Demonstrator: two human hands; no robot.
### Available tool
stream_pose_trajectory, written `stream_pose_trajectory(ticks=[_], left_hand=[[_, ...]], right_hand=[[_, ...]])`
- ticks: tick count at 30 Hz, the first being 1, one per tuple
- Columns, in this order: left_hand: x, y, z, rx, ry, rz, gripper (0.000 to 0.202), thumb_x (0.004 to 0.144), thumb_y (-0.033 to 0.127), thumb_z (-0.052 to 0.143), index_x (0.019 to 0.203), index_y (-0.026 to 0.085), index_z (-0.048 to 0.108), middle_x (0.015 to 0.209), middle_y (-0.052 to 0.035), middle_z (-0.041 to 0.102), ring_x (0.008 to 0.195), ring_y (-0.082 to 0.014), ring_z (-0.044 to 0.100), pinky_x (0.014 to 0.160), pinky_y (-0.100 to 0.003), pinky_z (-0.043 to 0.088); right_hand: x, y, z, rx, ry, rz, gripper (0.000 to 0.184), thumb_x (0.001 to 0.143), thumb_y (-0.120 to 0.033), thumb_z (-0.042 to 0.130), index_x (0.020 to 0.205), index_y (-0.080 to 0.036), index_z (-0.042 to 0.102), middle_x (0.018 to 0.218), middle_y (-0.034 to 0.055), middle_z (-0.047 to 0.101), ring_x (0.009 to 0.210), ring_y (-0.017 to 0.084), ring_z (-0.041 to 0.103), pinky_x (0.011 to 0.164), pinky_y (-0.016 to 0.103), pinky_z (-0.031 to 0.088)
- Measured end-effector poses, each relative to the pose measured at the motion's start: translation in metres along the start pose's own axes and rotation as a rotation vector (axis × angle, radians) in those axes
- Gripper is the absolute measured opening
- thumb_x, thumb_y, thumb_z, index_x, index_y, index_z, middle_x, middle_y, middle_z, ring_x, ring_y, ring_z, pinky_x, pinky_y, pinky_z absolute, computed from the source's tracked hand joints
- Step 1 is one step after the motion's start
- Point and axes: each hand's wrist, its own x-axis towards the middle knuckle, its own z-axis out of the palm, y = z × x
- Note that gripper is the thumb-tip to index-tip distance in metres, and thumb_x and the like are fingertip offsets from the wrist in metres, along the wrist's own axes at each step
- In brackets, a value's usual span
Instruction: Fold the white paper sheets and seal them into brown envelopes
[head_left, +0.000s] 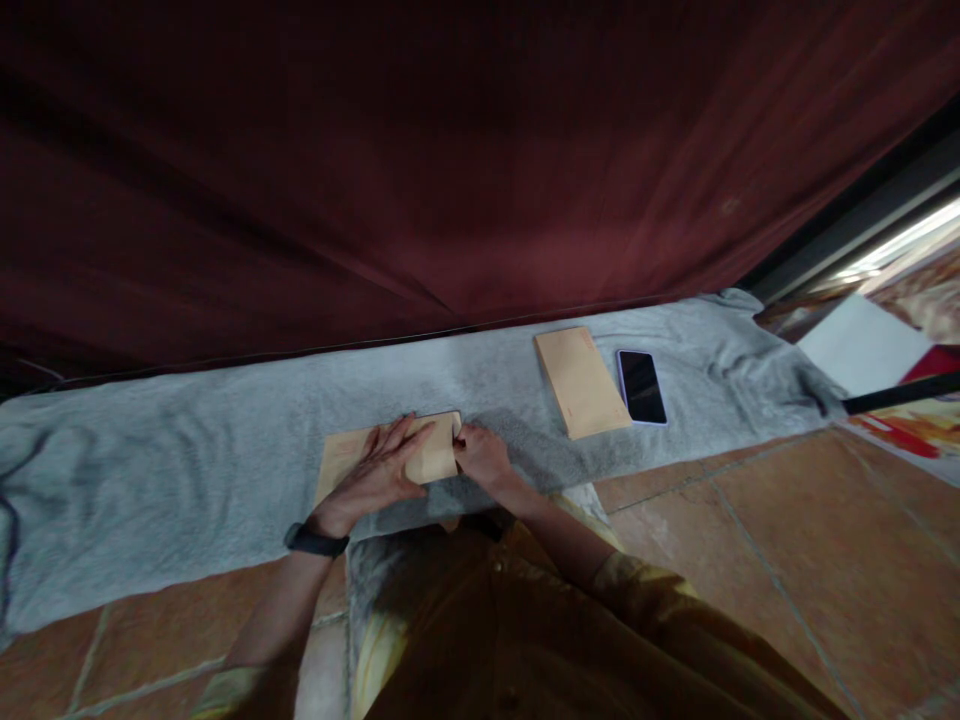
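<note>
A tan paper envelope (435, 455) lies on the grey cloth in front of me. My left hand (382, 468) rests on it with the fingers spread, pressing it flat. At the envelope's right end, my right hand (482, 455) is closed, its fingertips pinching at the edge. A thin dark line shows along the far edge there; what makes it is too small to tell. My right fingers partly hide that end. A second tan envelope (583, 385) lies flat to the right, apart from both hands.
A phone (642, 387) with a dark screen and a pale purple case lies beside the second envelope. The grey cloth (187, 450) covers a long, narrow surface. Behind it hangs a dark red curtain (450, 200). Brown floor tiles (720, 530) show below; a white sheet (862, 345) is at right.
</note>
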Motion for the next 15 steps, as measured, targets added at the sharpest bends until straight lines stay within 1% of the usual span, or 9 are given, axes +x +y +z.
stream_pose_trajectory(ticks=[3,7,10,13,15], left_hand=[[-0.003,0.0,0.0,0.004,0.008,0.011,0.1,0.075,0.039,0.077,0.159,0.033,0.025,0.17,-0.0123,0.015,0.154,-0.0381,0.019,0.121,-0.063,0.017],[-0.013,0.01,0.004,0.03,0.053,0.056,0.086,0.087,0.037,0.067,0.16,0.035,0.022,0.17,-0.0077,0.017,0.156,-0.0327,0.016,0.122,-0.061,0.017],[-0.021,0.021,0.016,0.059,0.126,0.088,0.075,0.096,0.032,0.055,0.161,0.035,0.018,0.168,-0.0061,0.023,0.156,-0.0274,0.019,0.124,-0.058,0.017],[-0.027,0.029,0.03,0.082,0.179,0.074,0.066,0.1,0.031,0.048,0.16,0.033,0.022,0.165,-0.0061,0.031,0.155,-0.0261,0.022,0.124,-0.057,0.018],[-0.028,0.032,0.034,0.084,0.194,0.063,0.062,0.101,0.032,0.047,0.159,0.033,0.027,0.164,-0.0062,0.034,0.154,-0.0259,0.023,0.124,-0.056,0.02]], right_hand=[[0.0,0.0,0.0,-0.018,-0.007,0.003,0.028,0.092,-0.023,0.055,0.112,-0.021,0.074,0.108,0.0089,0.077,0.097,0.022,0.072,0.08,0.026,0.049],[0.0,0.0,0.001,-0.045,-0.006,0.001,0.025,0.094,-0.023,0.055,0.11,-0.019,0.073,0.11,0.0092,0.077,0.099,0.021,0.071,0.08,0.025,0.047],[0.0,0.0,0.001,-0.052,-0.008,0.0,0.025,0.095,-0.023,0.054,0.111,-0.019,0.073,0.111,0.0089,0.076,0.1,0.02,0.07,0.081,0.024,0.046],[0.0,0.001,0.0,-0.057,-0.016,-0.013,0.026,0.097,-0.024,0.051,0.111,-0.019,0.073,0.109,0.0085,0.076,0.099,0.019,0.07,0.081,0.024,0.046],[0.0,0.002,-0.001,-0.061,-0.022,-0.025,0.025,0.097,-0.024,0.051,0.11,-0.02,0.073,0.108,0.0074,0.077,0.099,0.018,0.07,0.082,0.023,0.046]])
